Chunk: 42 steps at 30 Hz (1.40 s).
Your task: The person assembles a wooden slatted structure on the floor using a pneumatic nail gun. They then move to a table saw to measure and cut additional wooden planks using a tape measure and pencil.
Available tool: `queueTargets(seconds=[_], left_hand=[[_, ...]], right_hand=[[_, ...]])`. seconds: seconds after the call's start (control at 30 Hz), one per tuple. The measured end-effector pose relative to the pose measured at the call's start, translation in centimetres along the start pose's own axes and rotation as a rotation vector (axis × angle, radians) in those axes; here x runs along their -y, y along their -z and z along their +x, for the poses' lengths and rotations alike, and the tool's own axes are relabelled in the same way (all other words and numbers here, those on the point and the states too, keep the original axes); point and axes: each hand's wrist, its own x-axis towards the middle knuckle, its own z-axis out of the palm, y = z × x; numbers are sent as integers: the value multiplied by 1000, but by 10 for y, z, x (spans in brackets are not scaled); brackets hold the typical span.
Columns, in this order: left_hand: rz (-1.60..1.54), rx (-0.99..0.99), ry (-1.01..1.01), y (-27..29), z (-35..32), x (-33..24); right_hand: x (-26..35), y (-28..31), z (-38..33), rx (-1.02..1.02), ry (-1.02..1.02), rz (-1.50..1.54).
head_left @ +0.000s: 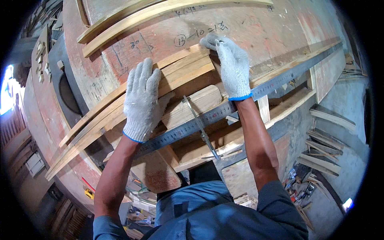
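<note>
My left hand [142, 98], in a white knit glove with a blue cuff, lies flat with its fingers stretched over several long wooden strips [186, 66] set side by side. My right hand [234, 66], gloved the same way, is at the right ends of these strips. Its fingers are pinched together, and what they hold, if anything, is hidden. Between my hands, nearer to me, lies a wooden block [196, 104] with a rounded end. A thin metal tool [196, 116] rests across the block and a long steel ruler [272, 85] that runs along the bench's near side.
More wooden strips [136, 27] lie on the far part of the worn, handwritten-on bench top [168, 30]. A dark disc-shaped part [70, 94] is at the left. Curved wood pieces [332, 118] stick out from the right wall. A yellow tape measure [89, 194] sits at lower left.
</note>
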Motion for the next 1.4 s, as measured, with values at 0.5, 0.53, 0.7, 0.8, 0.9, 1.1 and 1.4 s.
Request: queueTargets(seconds=[0.5,0.53,0.7,0.8,0.9,1.1,1.4], left_hand=[[-36,48,-9,-3,1,5],[-37,72,-6,-3,0,7],[-6,8,-26,-2,2,4],[-27,3,-31,1,5,3],[-90,40,4,13,9,-2],[-408,141,342,23,34,6],[-347,219,372,15,54,17]], right_hand=[[27,4,-36,257,612,-747],[32,1,-40,331,585,-850],[29,-5,-54,385,589,-1053],[24,-4,-58,386,583,-1048],[22,-4,-56,399,600,-1066],[20,-3,-57,391,584,-1030],[21,-2,-56,383,586,-1015]])
